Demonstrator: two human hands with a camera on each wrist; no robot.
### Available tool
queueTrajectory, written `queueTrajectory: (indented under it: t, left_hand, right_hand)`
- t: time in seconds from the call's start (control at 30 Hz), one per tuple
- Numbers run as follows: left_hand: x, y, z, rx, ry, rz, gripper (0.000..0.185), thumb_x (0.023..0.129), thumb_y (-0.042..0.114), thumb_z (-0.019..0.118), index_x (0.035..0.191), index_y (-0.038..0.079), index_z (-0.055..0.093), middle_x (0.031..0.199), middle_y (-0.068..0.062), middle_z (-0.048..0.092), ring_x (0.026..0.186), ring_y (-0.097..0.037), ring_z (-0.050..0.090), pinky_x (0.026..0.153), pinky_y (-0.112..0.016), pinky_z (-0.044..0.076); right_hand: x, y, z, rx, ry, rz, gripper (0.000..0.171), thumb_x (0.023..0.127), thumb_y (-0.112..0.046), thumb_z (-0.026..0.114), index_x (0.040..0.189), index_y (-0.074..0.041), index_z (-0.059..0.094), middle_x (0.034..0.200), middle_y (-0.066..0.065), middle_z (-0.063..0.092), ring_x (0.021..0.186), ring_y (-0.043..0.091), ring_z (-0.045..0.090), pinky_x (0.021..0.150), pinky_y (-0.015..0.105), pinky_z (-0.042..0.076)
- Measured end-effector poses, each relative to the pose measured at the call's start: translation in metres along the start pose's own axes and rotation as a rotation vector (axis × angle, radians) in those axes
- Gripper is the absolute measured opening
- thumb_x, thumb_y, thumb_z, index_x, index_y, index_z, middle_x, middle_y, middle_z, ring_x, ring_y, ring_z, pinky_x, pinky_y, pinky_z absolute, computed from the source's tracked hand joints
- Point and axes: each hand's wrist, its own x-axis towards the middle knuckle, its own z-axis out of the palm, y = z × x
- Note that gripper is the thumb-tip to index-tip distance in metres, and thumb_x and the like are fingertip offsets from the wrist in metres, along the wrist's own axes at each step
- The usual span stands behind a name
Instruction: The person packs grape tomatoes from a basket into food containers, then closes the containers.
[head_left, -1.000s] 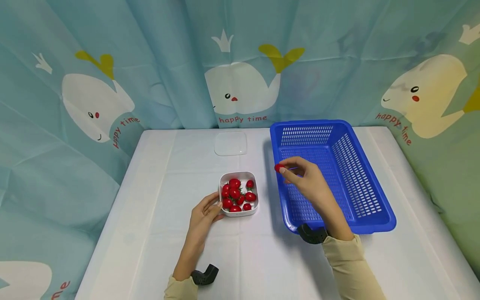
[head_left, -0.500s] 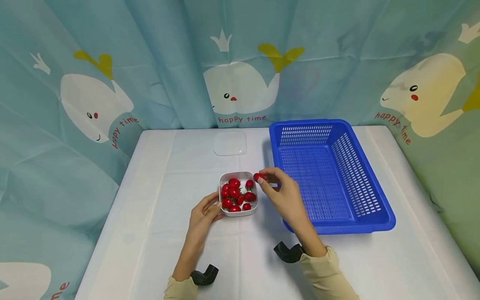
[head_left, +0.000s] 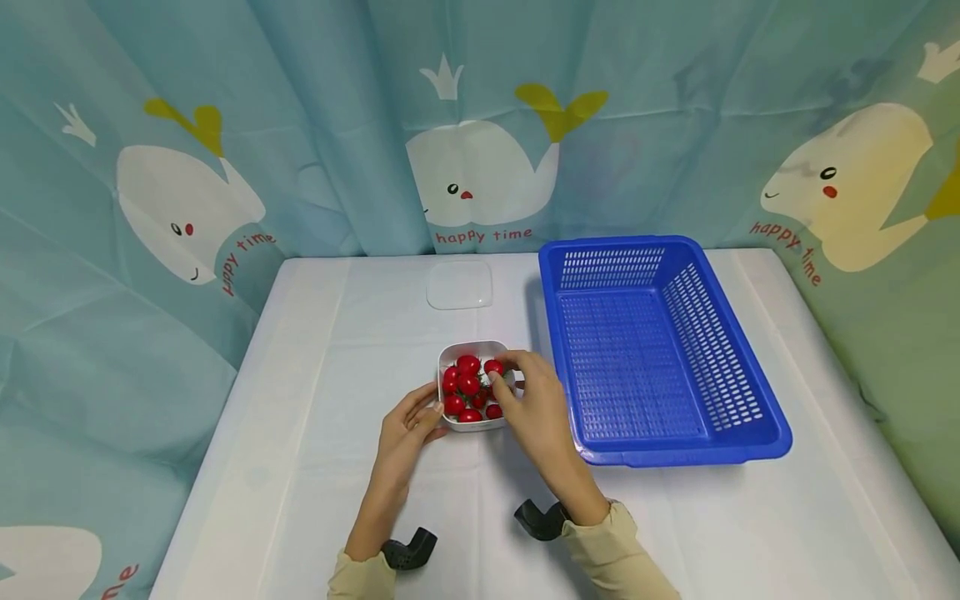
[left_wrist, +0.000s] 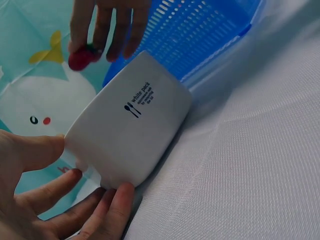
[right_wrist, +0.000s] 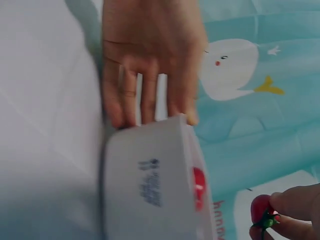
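My left hand (head_left: 405, 429) holds the left side of a small white plastic box (left_wrist: 155, 125), its thumb at the rim and its fingers against the wall. Several red cherry tomatoes (head_left: 468, 385) with green stems lie inside the box. Over the box's right side, my right hand (head_left: 542, 408) pinches a single cherry tomato (right_wrist: 261, 207) between thumb and fingertips. Its green calyx shows in the right wrist view. In the left wrist view the pinched tomato appears beyond the rim, and dark lettering with a fork and spoon mark shows on the box wall.
A large blue plastic basket (head_left: 720, 350) with slotted walls stands to the right of the box. Behind the box a clear lid (head_left: 459, 285) lies flat on the white tablecloth (head_left: 337, 367). A blue-green curtain (head_left: 330, 167) with whale prints surrounds the table.
My right hand has moved left and toward me, from the basket's left rim to over the white box, carrying the cherry tomato. The left hand keeps its place on the box.
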Motion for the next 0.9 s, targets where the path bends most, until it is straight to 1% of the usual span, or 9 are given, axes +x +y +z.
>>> queueTrajectory:
  t: [0.07, 0.17, 0.27, 0.4, 0.6, 0.67, 0.8, 0.9]
  left_hand:
    - [0.0, 0.0, 0.0, -0.006, 0.001, 0.0, 0.046, 0.104, 0.015, 0.065, 0.148, 0.006, 0.056, 0.151, -0.017, 0.058, 0.12, -0.019, 0.064, 0.089, -0.025, 0.063]
    - [0.001, 0.0, -0.001, -0.012, 0.0, 0.003, 0.046, 0.103, 0.015, 0.065, 0.147, 0.006, 0.056, 0.151, -0.016, 0.058, 0.119, -0.016, 0.065, 0.089, -0.026, 0.063]
    - [0.001, 0.0, -0.001, -0.018, -0.004, 0.005, 0.046, 0.103, 0.015, 0.066, 0.147, 0.006, 0.056, 0.151, -0.015, 0.058, 0.118, -0.013, 0.064, 0.088, -0.026, 0.063]
    - [0.001, -0.001, -0.001, -0.025, -0.009, 0.004, 0.045, 0.103, 0.013, 0.065, 0.147, 0.006, 0.056, 0.152, -0.016, 0.057, 0.117, -0.012, 0.064, 0.088, -0.026, 0.063]
    - [0.001, 0.0, -0.001, -0.026, -0.01, 0.001, 0.046, 0.103, 0.015, 0.066, 0.147, 0.006, 0.056, 0.151, -0.016, 0.057, 0.117, -0.012, 0.064, 0.088, -0.026, 0.063]
    - [0.001, -0.001, -0.001, -0.03, -0.009, -0.001, 0.046, 0.103, 0.015, 0.067, 0.147, 0.006, 0.056, 0.151, -0.016, 0.058, 0.117, -0.012, 0.064, 0.088, -0.026, 0.063]
    - [0.001, -0.001, -0.001, -0.035, -0.008, -0.002, 0.046, 0.103, 0.014, 0.067, 0.146, 0.006, 0.057, 0.151, -0.015, 0.058, 0.116, -0.011, 0.064, 0.088, -0.026, 0.063]
    - [0.001, -0.001, -0.001, -0.033, -0.007, -0.002, 0.045, 0.103, 0.013, 0.066, 0.146, 0.006, 0.057, 0.151, -0.016, 0.058, 0.115, -0.011, 0.064, 0.088, -0.026, 0.063]
  right_hand:
    - [-0.001, 0.002, 0.007, -0.031, 0.015, -0.009, 0.024, 0.092, -0.009, 0.077, 0.115, -0.003, 0.073, 0.111, 0.013, 0.075, 0.103, 0.034, 0.065, 0.088, 0.043, 0.059]
    - [-0.002, 0.007, 0.016, -0.087, 0.044, -0.035, 0.024, 0.091, -0.009, 0.079, 0.114, -0.004, 0.074, 0.109, 0.012, 0.076, 0.1, 0.034, 0.063, 0.085, 0.043, 0.052]
    - [-0.003, 0.012, 0.024, -0.138, 0.07, -0.059, 0.024, 0.09, -0.009, 0.081, 0.112, -0.005, 0.074, 0.108, 0.012, 0.075, 0.103, 0.033, 0.064, 0.085, 0.043, 0.054]
    - [-0.004, 0.017, 0.03, -0.193, 0.078, -0.078, 0.023, 0.089, -0.009, 0.082, 0.11, -0.006, 0.074, 0.107, 0.011, 0.075, 0.107, 0.032, 0.063, 0.088, 0.044, 0.057]
    - [-0.002, 0.023, 0.035, -0.287, 0.07, -0.141, 0.021, 0.087, -0.007, 0.084, 0.106, -0.008, 0.075, 0.107, 0.008, 0.076, 0.108, 0.031, 0.061, 0.096, 0.043, 0.056]
    - [-0.001, 0.025, 0.036, -0.315, 0.065, -0.156, 0.02, 0.086, -0.007, 0.084, 0.105, -0.009, 0.076, 0.107, 0.007, 0.077, 0.109, 0.031, 0.06, 0.096, 0.042, 0.055]
    - [-0.001, 0.027, 0.038, -0.341, 0.056, -0.174, 0.02, 0.085, -0.004, 0.084, 0.102, -0.01, 0.076, 0.104, 0.006, 0.077, 0.109, 0.03, 0.059, 0.097, 0.041, 0.055]
    - [0.0, 0.029, 0.038, -0.331, 0.054, -0.18, 0.019, 0.085, -0.002, 0.083, 0.101, -0.01, 0.076, 0.103, 0.005, 0.076, 0.109, 0.03, 0.059, 0.097, 0.041, 0.054]
